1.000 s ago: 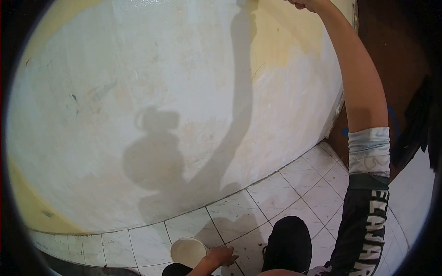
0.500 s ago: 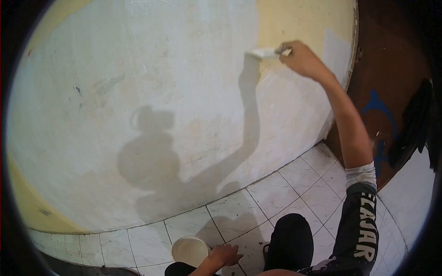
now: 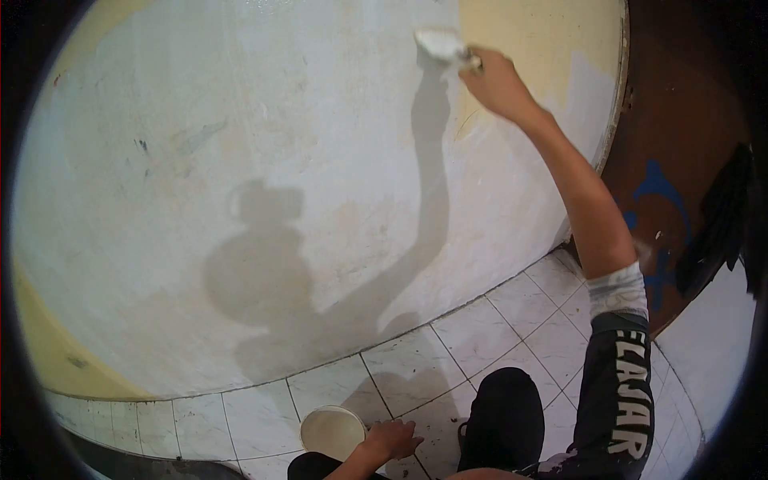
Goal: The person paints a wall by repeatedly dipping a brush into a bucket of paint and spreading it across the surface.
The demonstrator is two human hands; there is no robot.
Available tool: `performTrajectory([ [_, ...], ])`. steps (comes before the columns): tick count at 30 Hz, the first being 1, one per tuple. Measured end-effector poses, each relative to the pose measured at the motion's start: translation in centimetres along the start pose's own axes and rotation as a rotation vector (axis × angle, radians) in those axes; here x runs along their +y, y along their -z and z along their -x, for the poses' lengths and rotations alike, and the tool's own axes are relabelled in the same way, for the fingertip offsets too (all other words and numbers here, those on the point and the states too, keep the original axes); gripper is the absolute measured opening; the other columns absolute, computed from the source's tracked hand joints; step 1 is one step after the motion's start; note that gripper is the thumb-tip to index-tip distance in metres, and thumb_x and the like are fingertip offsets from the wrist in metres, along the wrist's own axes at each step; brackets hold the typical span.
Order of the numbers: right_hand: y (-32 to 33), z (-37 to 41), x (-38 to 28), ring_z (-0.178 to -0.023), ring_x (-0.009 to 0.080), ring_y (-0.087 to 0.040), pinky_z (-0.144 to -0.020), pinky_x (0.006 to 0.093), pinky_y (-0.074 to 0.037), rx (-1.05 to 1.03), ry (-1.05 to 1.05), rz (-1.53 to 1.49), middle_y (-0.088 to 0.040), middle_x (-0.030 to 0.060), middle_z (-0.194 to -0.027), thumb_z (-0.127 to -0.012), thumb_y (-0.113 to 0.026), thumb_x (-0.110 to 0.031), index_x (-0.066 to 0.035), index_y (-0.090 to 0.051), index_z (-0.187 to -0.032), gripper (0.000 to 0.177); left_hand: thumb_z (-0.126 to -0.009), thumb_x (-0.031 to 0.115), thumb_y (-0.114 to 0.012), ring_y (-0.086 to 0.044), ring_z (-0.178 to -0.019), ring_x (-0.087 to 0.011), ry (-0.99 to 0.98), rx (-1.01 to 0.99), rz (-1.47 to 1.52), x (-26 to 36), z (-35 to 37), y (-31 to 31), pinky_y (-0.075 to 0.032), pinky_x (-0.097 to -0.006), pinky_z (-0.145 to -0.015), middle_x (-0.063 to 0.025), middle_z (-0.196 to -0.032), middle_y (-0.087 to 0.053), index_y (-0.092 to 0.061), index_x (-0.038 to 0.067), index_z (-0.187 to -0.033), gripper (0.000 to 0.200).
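High on the wall, my right hand is closed around the handle of a paintbrush. Its broad, pale bristle end points left, over white paint near the border with a yellow patch. Down by the floor, my left hand hangs loosely with its fingers partly stretched and nothing seen in them. A round white bucket with pale contents stands just left of that hand, whose wrist overlaps the rim in this view.
White floor tiles run along the wall's foot. My dark-clad knee is at the lower middle. At right is a brown door-like panel with blue marks, and a dark cloth-like thing hangs there. My shadow falls across the wall.
My right hand has moved up and a little left with the paintbrush, from the yellow edge onto the white area. My left hand and the bucket stay nearly where they were.
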State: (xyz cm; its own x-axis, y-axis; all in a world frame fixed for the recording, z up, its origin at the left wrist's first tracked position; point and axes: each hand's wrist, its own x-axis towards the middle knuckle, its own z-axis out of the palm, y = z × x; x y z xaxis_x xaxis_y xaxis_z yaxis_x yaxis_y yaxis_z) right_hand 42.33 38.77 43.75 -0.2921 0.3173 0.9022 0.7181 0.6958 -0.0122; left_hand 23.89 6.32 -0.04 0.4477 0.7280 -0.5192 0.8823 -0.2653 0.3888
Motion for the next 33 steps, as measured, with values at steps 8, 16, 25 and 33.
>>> performTrajectory([
  [8, 8.1, -0.3, 0.2, -0.081, 0.03, -0.067, -0.075, 0.0363, -0.052, -0.41, -0.427, 0.003, -0.069, 0.0205, -0.088, -0.084, -0.063, -0.023, 0.001, -0.065, -0.109, 0.035, -0.094, 0.047, -0.046, -0.06, -0.108, -0.0388, -0.01, -0.049, 0.0, 0.0, -0.7, -0.7, -0.045, -0.055, -0.092, -0.0227, -0.113, -0.062, -0.055, 0.003, -0.119, 0.051],
  [16, 7.1, -7.2, 2.4, -0.048, 0.0153, -0.049, -0.044, 0.034, -0.041, -0.108, -0.344, -0.088, -0.057, 0.0066, -0.061, -0.089, -0.057, -0.016, -0.001, -0.063, -0.116, 0.031, -0.094, 0.049, -0.045, -0.06, -0.105, -0.0414, 0.032, -0.06, -0.015, 0.6, -0.8, -0.1, -0.046, -0.0531, -0.089, -0.0244, -0.109, -0.063, -0.055, 0.001, -0.117, 0.053],
  [25, -4.5, 16.8, 6.2, -0.084, 0.0416, -0.064, -0.074, 0.0427, -0.051, -0.132, -0.231, -0.171, -0.064, 0.0281, -0.09, -0.082, -0.061, -0.011, 0.004, -0.059, -0.11, 0.032, -0.093, 0.046, -0.049, -0.061, -0.104, -0.0391, 0.035, 0.018, -0.055, 0.8, 0.8, 0.2, -0.047, -0.0523, -0.088, -0.0221, -0.108, -0.064, -0.058, 0.004, -0.114, 0.048],
  [33, -11.9, 36.6, 3.3, -0.1, 0.0396, -0.062, -0.087, 0.0435, -0.05, -1.03, -0.678, -0.274, -0.063, 0.0275, -0.106, -0.075, -0.063, -0.016, 0.001, -0.058, -0.112, 0.041, -0.096, 0.043, -0.046, -0.061, -0.1, -0.0411, -0.101, 0.145, -0.039, 2.8, 5.5, 2.1, -0.048, -0.0501, -0.085, -0.0242, -0.105, -0.062, -0.054, 0.001, -0.118, 0.048],
])
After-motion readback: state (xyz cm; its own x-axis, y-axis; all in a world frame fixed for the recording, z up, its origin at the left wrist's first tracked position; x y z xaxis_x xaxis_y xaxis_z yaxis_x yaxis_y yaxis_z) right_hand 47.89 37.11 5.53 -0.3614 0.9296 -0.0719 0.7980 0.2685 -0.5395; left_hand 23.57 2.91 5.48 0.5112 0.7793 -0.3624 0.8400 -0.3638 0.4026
